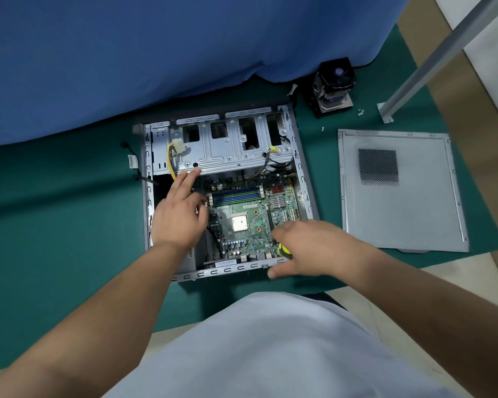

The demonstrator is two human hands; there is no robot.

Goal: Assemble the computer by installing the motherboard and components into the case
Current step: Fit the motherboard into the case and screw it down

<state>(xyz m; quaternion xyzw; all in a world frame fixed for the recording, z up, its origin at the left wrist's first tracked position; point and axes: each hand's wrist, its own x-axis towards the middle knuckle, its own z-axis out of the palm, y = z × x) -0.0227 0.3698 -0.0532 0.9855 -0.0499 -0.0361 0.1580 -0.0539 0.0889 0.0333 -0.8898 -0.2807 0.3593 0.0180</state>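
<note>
A blue cloth (127, 53) fills the upper left of the frame and hides whatever is beneath it, its hem hanging just behind the open case (305, 179) at centre, which lies on a green mat (55, 211) with bare mat at the left and the removed side panel (397, 191) close on the right. The motherboard (242, 222) sits inside the case, its left edge covered by the left hand (179, 216), whose fingers reach out straight and relaxed toward the drive bay, gripping nothing. The right hand (302, 248) at the case's lower right rim curls its fingers around a yellow-and-black tool (283, 250), mostly hidden, while a cooler fan (332, 87) stands on the mat at upper right.
</note>
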